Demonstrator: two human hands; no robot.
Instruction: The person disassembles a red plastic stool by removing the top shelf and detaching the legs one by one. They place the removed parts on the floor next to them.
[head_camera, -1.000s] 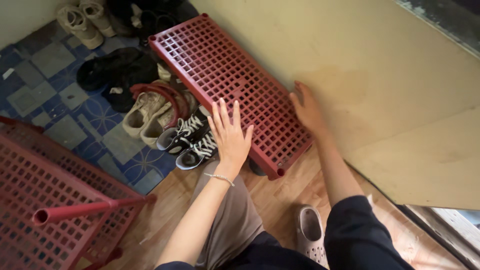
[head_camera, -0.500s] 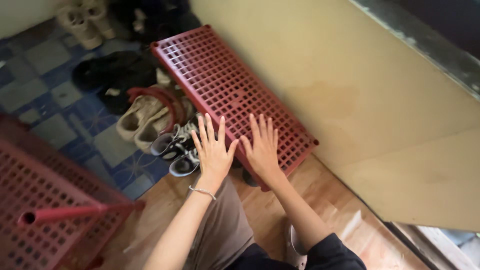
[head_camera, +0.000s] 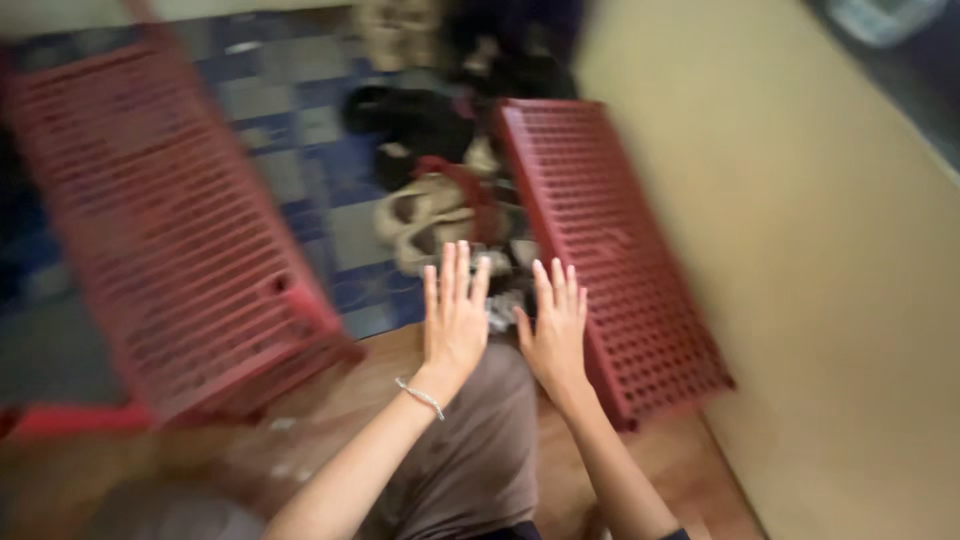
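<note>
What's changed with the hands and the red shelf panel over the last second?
The right hand came off the far edge by the wall and now lies flat on the near edge of the red shelf panel, beside the left hand, which hovers open. The view swung left. The panel stays against the wall, shoes beside it; nothing gripped.

Red plastic lattice shelf panel (head_camera: 610, 250): rectangular, pierced by a grid of small square openings, with a raised rim. It lies flat and raised over the floor, its long right edge against the cream wall, the near corner over wooden flooring and the far end over blue patterned tiles. Shoes sit just beside its left edge. The picture is motion-blurred; finer surface detail cannot be made out.
</note>
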